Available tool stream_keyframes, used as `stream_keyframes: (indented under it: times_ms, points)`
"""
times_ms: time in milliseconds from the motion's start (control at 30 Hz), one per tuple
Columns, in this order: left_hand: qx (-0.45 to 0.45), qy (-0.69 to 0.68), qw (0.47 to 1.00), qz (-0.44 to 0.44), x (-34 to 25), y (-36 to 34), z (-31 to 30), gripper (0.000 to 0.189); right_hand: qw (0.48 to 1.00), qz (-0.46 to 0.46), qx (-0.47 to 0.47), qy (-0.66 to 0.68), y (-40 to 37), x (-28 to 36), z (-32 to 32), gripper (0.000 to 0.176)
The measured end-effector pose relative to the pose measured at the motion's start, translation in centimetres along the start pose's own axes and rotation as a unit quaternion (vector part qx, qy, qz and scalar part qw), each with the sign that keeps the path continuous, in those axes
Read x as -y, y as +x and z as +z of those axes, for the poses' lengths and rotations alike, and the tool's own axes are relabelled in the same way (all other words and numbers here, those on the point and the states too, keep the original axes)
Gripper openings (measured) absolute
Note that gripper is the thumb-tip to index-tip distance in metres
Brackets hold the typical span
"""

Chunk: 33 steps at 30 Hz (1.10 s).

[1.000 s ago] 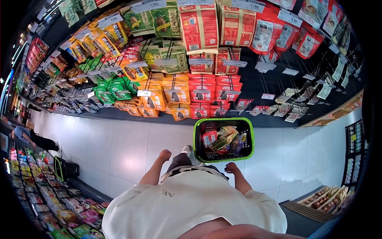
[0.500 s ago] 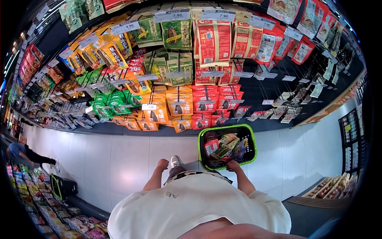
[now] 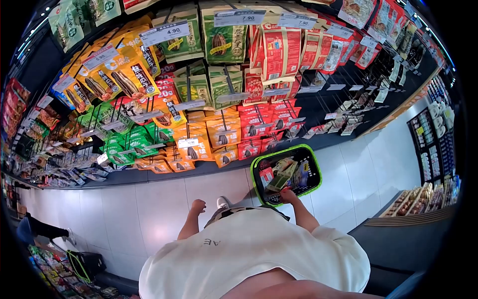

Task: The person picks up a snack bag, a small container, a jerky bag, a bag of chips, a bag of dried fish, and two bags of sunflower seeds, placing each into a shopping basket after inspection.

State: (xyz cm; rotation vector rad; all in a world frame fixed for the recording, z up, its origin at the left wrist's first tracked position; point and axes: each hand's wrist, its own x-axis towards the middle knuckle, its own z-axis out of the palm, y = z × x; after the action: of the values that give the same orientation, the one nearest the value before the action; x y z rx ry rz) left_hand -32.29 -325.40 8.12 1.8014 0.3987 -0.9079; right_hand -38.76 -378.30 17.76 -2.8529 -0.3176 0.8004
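A black shopping basket with a bright green rim is in front of me, right of my feet. My right hand is closed at its near edge, gripping it; the exact grip is partly hidden. Inside the basket lie several snack packets, among them a green packet, a red packet and a bluish packet. My left hand hangs over the floor with curled fingers and nothing visible in it, apart from the shelf.
Ahead runs a long snack rack with yellow packets, orange packets and red packets on hooks. A person's leg and another black basket are at the left. A slatted display stand is at the right.
My view has turned and come closer to the rack. The basket has shifted slightly right and up in view, with my right hand still at its near edge. My left hand stays low.
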Motion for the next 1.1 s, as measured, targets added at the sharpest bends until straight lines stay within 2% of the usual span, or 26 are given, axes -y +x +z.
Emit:
stream_keyframes:
  times_ms: [33, 67, 100, 133, 167, 200, 233, 267, 300, 333, 367, 400, 433, 500, 567, 600, 733, 867, 933, 967, 1033, 1067, 1100]
  points:
    - [0.005, -0.001, 1.0, -0.003, 0.1, 0.1, -0.6, 0.025, 0.999, -0.02, -0.024, -0.045, 0.4, 0.1, 0.4, 0.017]
    - [0.006, -0.002, 1.0, -0.006, 0.2, 0.3, -1.1, 0.025, 0.964, 0.089, -0.022, 0.249, 0.8, 0.6, 0.9, 0.016]
    - [0.036, 0.167, 0.982, 0.074, -0.4, 0.1, -1.7, 0.025, 0.964, 0.088, -0.017, 0.249, 1.6, -0.2, 2.8, 0.016]
    - [0.064, 0.329, 0.93, 0.151, -0.7, -0.2, -2.3, 0.025, 0.965, 0.054, -0.021, 0.254, 2.4, -1.1, 4.4, 0.015]
    - [0.062, 0.325, 0.933, 0.145, -0.3, 0.2, -2.7, 0.025, 0.966, 0.02, -0.025, 0.258, 3.1, -1.0, 5.2, 0.015]
    - [0.056, 0.197, 0.972, 0.111, 0.5, 1.3, -3.0, 0.024, 0.987, -0.109, -0.104, -0.06, 1.4, 1.2, 1.6, 0.014]
    - [0.049, 0.065, 0.994, 0.077, 0.4, 1.4, -3.4, 0.024, 0.987, -0.114, -0.1, -0.06, 2.2, 1.5, 2.5, 0.014]
    - [0.046, 0.062, 0.994, 0.073, 0.4, 1.4, -3.9, 0.024, 0.976, 0.067, -0.051, 0.202, 2.8, 1.7, 3.4, 0.013]
    - [0.051, 0.275, 0.941, 0.189, -0.8, 0.6, -4.4, 0.021, 0.864, 0.244, 0.005, 0.44, 3.2, 1.2, 4.9, 0.014]
    - [0.054, 0.471, 0.83, 0.295, -2.2, -0.4, -4.7, 0.019, 0.988, 0.023, -0.04, 0.145, 2.8, 0.2, 5.8, 0.018]
    - [0.055, 0.469, 0.832, 0.291, -3.4, -1.4, -4.6, 0.019, 0.989, 0.021, -0.035, 0.145, 2.0, 1.9, 4.0, 0.018]
    - [0.012, 0.23, 0.966, 0.121, -4.6, -2.5, -4.3, 0.02, 0.967, 0.084, -0.014, 0.242, 0.7, 4.2, 0.9, 0.019]
    - [-0.035, -0.032, 0.997, -0.06, -6.2, -3.9, -4.4, 0.021, 0.931, 0.146, 0.006, 0.336, -0.1, 6.4, -1.7, 0.026]
    - [-0.046, -0.024, 0.997, -0.061, -7.2, -5.3, -5.3, 0.021, 0.934, 0.138, -0.003, 0.33, 0.8, 6.6, -1.0, 0.025]
    - [-0.045, -0.013, 0.997, -0.069, -7.0, -6.0, -6.1, 0.021, 0.821, 0.293, 0.066, 0.486, 3.1, 5.1, 2.9, 0.016]
    - [-0.046, -0.014, 0.996, -0.072, -6.6, -6.0, -6.5, 0.021, 0.971, 0.121, 0.031, 0.203, 2.8, 5.8, 1.7, 0.017]
    - [-0.049, -0.006, 0.994, -0.094, -4.7, -6.3, -8.2, 0.021, 0.964, 0.133, 0.001, 0.229, 4.0, 7.4, 1.8, 0.019]
    - [-0.065, -0.032, 0.991, -0.112, -3.9, -7.3, -9.1, 0.021, 0.975, 0.069, 0.013, 0.208, 6.1, 7.0, 2.3, 0.022]
    - [-0.079, -0.051, 0.99, -0.108, -3.8, -8.2, -9.0, 0.021, 0.944, 0.145, -0.013, 0.295, 6.6, 7.9, 1.1, 0.023]
    - [-0.09, -0.065, 0.988, -0.103, -3.7, -8.6, -8.9, 0.021, 0.946, 0.14, -0.011, 0.293, 6.8, 8.4, 0.2, 0.023]
    - [-0.099, -0.085, 0.986, -0.107, -3.6, -9.2, -8.5, 0.021, 0.841, 0.249, 0.077, 0.474, 7.6, 8.7, -1.1, 0.022]
    - [-0.103, -0.102, 0.983, -0.111, -3.5, -9.5, -8.4, 0.021, 0.851, 0.239, 0.026, 0.466, 8.7, 8.2, 0.3, 0.022]
    - [-0.108, -0.105, 0.983, -0.11, -3.4, -9.9, -8.3, 0.021, 0.854, 0.233, 0.027, 0.465, 8.9, 8.8, -0.9, 0.022]
